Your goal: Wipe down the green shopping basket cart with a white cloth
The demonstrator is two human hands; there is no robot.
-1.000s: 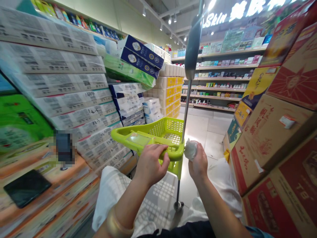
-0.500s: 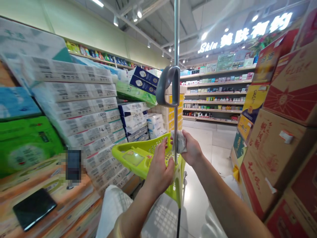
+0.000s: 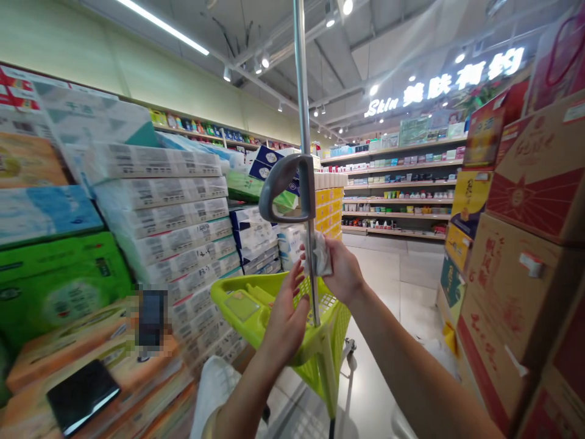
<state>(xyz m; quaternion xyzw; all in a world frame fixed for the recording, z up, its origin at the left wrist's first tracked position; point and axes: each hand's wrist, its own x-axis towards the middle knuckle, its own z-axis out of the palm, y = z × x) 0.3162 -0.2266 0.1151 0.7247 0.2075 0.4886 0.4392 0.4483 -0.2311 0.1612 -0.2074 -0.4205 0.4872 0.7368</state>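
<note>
A white tissue or cloth is in my right hand, whose fingers are closed around it and press it to a slim metal pole. My left hand is beside the pole on its left, fingers spread and holding nothing. Above both hands, a grey loop handle is fixed to the pole. The pole's lower part meets a lime-green shopping basket cart, which stands in front of me with its lattice side showing. Part of the cart is hidden behind my left hand and forearm.
Stacked paper packs rise on the left. Nearer, a black tablet-like object lies on orange packs beside a blurred-out patch. Cardboard cartons are piled along the right. Stocked shelves stand beyond the tiled floor.
The pole and grey handle have shifted left in view, and the pole leans more. My right hand with the white tissue or cloth is nearer the handle. My left hand stays open.
</note>
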